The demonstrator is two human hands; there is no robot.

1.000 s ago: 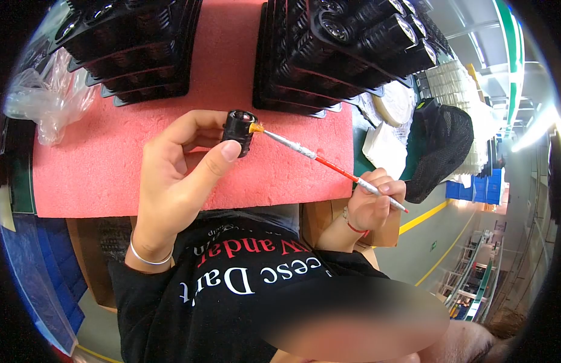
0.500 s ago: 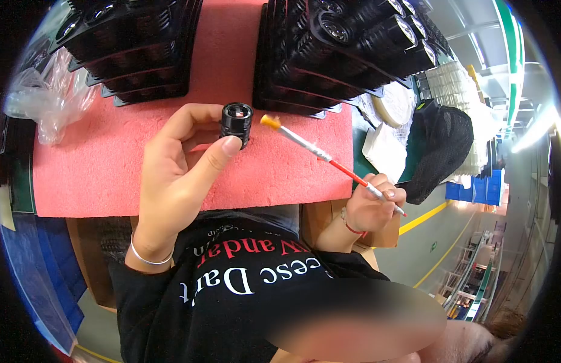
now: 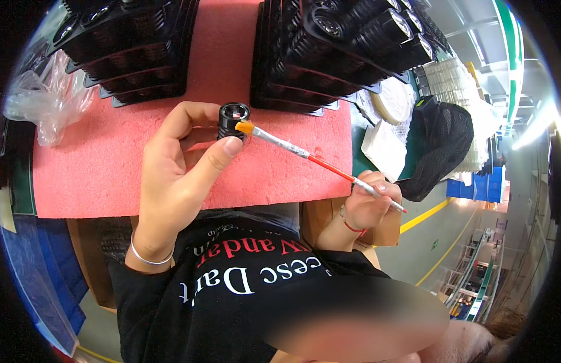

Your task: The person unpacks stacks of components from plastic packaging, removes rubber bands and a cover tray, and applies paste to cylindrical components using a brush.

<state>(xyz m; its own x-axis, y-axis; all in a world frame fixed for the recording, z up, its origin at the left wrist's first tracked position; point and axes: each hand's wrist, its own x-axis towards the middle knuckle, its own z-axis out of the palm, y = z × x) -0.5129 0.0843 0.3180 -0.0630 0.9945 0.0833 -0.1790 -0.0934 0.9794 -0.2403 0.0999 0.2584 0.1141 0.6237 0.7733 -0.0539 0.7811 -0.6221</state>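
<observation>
Between the thumb and fingers of my left hand (image 3: 177, 163) is a small black ribbed cylinder (image 3: 230, 130), upright, with a clear lens-like top facing up. My right hand (image 3: 371, 202) pinches a thin brush (image 3: 329, 168) near its rear end. The brush has a red and silver handle, and its yellow-orange bristles lie against the upper side of the cylinder. Both hands are at the near part of a pink foam mat (image 3: 280, 181).
Stacked black trays (image 3: 135, 60) stand at the back left, more trays (image 3: 292, 78) with black lensed parts at the back right. A clear plastic bag (image 3: 50, 103) lies left. White pads (image 3: 386, 148) and a black mesh item (image 3: 444, 145) sit right.
The brush first came away from the cylinder, then returned to its side, lower than the rim. The cylinder has tilted from leaning to more upright in my left hand.
</observation>
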